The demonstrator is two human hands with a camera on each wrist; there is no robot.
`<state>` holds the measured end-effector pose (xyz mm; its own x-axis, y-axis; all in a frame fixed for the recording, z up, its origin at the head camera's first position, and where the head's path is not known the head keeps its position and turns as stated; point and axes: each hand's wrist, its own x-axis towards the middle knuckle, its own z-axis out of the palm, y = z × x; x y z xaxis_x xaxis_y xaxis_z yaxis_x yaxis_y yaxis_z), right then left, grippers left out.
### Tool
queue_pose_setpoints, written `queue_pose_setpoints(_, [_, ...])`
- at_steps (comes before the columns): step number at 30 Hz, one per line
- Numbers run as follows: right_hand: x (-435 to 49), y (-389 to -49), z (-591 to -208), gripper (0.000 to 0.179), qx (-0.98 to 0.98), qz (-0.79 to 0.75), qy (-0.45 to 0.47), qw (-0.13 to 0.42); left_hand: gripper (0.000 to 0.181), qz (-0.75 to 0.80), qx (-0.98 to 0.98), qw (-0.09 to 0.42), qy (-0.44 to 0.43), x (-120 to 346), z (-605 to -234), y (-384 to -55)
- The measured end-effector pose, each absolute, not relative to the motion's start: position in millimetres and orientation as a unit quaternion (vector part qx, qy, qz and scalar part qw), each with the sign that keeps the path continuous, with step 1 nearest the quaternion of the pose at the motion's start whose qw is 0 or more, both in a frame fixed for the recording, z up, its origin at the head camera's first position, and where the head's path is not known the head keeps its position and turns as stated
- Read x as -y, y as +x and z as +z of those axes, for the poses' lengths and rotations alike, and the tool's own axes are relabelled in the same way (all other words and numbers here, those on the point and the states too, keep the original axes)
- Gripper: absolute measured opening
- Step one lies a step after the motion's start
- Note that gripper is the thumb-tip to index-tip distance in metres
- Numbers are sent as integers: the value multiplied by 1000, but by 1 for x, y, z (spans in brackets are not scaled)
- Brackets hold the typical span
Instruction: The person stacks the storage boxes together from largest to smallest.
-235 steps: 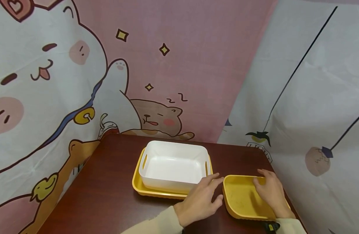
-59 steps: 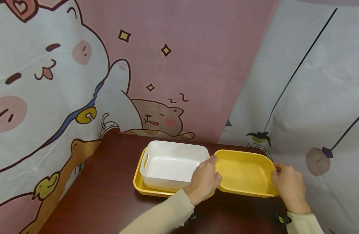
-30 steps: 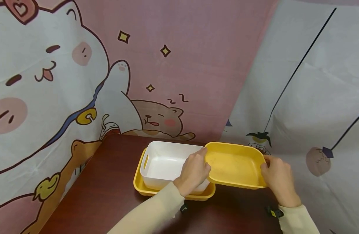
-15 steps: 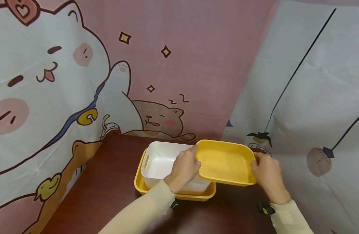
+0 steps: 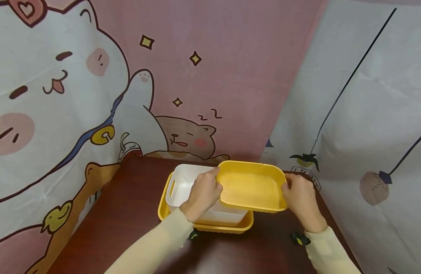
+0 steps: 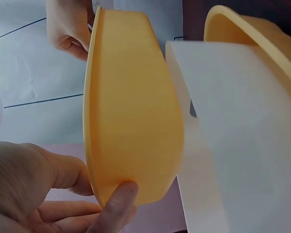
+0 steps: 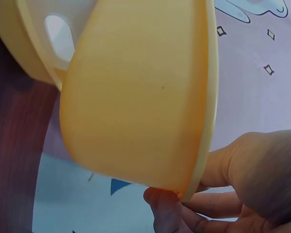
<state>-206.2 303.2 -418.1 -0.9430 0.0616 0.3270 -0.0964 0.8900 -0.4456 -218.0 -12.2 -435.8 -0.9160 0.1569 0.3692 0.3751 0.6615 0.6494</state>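
Observation:
Both hands hold a shallow yellow tray (image 5: 251, 186) up in the air, level with the rim of a white bin and overlapping its right part in the head view. My left hand (image 5: 203, 194) pinches the tray's left end, thumb and fingers on its rim. At the right end my right hand (image 5: 301, 199) pinches the rim the same way. The white bin (image 5: 183, 179), with a slot handle in its end, sits inside a second yellow tray (image 5: 227, 229) on the table. In the left wrist view the held tray (image 6: 131, 107) hangs beside the white bin's wall (image 6: 252, 116).
The dark red-brown table (image 5: 104, 232) runs back to a cartoon-printed cloth (image 5: 238, 76) behind it. A pale cloth (image 5: 375, 114) hangs along the right edge. Small dark wrist devices (image 5: 300, 239) show below the sleeves.
The tray stood on the table at the right with both hands open near it. Now both hands grip it, and it has risen and moved left over the white bin's right part.

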Motion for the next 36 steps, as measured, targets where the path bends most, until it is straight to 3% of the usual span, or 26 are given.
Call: queue_pose_setpoints(36, [-242,-229,-409,34,959,267,52,75,50,-314,931,148,-113,78,-430,-229])
